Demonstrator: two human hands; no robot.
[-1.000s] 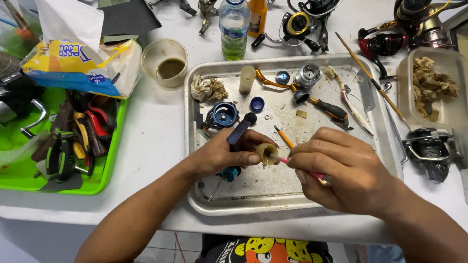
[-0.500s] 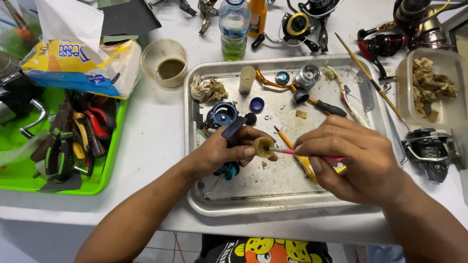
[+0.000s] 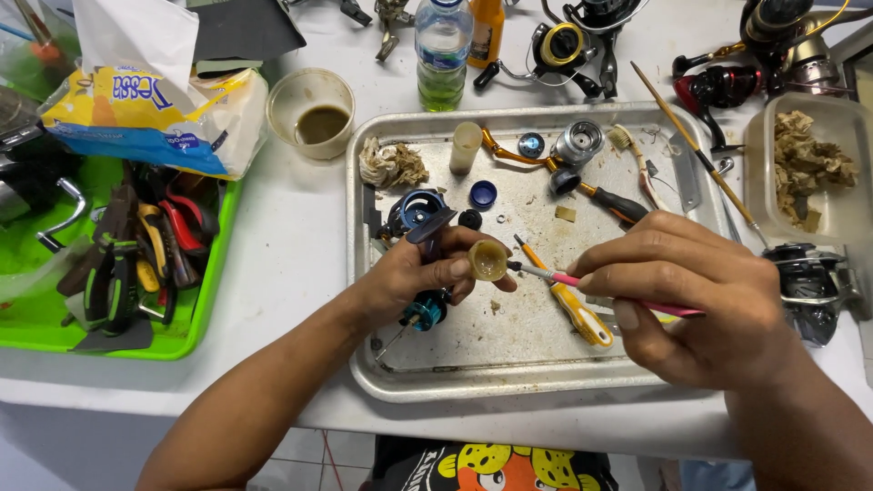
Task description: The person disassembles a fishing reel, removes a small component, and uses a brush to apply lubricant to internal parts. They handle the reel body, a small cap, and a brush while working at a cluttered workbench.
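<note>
Lying at the worktop's left edge, a green tray (image 3: pixel 36 318) holds pliers (image 3: pixel 136 245), with a tissue pack (image 3: pixel 145 118) at its far end and a cup (image 3: pixel 311 111) of brown liquid beside that. On the metal tray (image 3: pixel 473 386), the left hand (image 3: pixel 414 273) is pinched on a small tan cap (image 3: pixel 488 260), a blue reel part (image 3: pixel 425 311) tucked under its palm. The right hand (image 3: pixel 691 295) has its fingers pressed around a pink brush (image 3: pixel 582 280), whose tip touches the cap. A yellow screwdriver (image 3: pixel 573 307) lies just below. A tub (image 3: pixel 814 173) of scraps sits at the right edge.
</note>
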